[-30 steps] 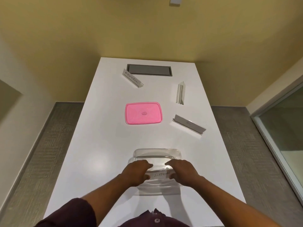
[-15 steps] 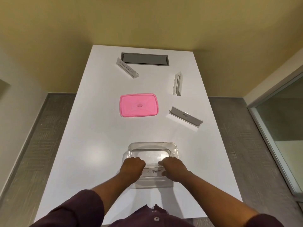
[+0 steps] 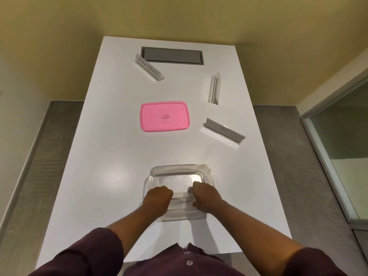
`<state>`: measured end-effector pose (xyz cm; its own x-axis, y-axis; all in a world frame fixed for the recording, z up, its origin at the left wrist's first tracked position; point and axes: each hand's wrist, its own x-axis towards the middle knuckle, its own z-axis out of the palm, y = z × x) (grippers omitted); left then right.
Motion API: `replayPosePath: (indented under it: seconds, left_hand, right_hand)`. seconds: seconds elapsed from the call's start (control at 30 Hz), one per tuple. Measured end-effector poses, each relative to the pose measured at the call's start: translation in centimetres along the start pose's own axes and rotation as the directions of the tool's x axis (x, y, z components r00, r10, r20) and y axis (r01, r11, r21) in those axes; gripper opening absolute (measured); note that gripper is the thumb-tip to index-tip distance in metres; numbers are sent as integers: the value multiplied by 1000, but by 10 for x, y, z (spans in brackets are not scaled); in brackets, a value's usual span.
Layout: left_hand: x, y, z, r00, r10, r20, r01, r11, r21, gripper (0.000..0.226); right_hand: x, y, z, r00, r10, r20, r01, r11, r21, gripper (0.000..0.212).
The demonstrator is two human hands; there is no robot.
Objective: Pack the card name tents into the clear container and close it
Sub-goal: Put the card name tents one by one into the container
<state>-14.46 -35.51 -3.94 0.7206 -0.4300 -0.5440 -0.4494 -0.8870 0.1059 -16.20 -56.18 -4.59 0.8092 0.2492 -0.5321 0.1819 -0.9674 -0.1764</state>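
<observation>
So the name tent marked ELEPHANT (image 3: pixel 184 202) is sitting down inside the clear container (image 3: pixel 180 172), toward its near side, with the writing facing up at the camera. Both hands are in there with it. The left hand (image 3: pixel 157 202) is curled over the tent's left end, knuckles up, and honestly I can't tell from here whether its fingers are really pinching the card or just pressing on it. The right hand (image 3: pixel 206 199) is on the right end, thumb near the card's lower corner and fingertips (image 3: pixel 191 189) curled down at the top edge, so it looks pinched on that end of the tent.

The container itself is on the near half of the white table (image 3: pixel 103 156), pretty much centered, open on top. Its pink lid (image 3: pixel 164 116) lies flat further out, well apart from the container.

Three more tents are still out on the table. One with grey backing and faint writing (image 3: pixel 224 130) sits to the right of the lid, angled. Another one (image 3: pixel 214 88) is further back on the right, seen nearly end-on, so no writing readable. The third, lettered something like SUPERMAN (image 3: pixel 149 67), is at the far left, just beside the corner of a grey recessed panel (image 3: pixel 172 56) set in the tabletop.

Dark maroon sleeves (image 3: pixel 79 255) and a buttoned shirt front show at the bottom edge.
</observation>
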Motion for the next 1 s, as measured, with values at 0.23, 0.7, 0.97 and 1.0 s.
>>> replayPosePath:
  seconds: [0.23,0.7,0.97,1.0]
  left_hand:
    - [0,0,3,999,10,-32,-10,1000,19,24]
    - [3,-6,5,999,50,-15,-52,993,-103,29]
    - [15,-8,-26,928,-52,-368,-134,878,-460,21]
    - [19,-8,-34,910,-96,-403,-129,859,-496,22]
  right_hand:
    - [0,2,4,1000,-2,-6,2,1000,-23,36]
    - [1,0,0,999,-33,-4,33,999,13,40]
    - [-1,13,-32,962,55,-266,77,884,462,32]
    - [-1,16,-38,953,100,-287,66,853,517,28]
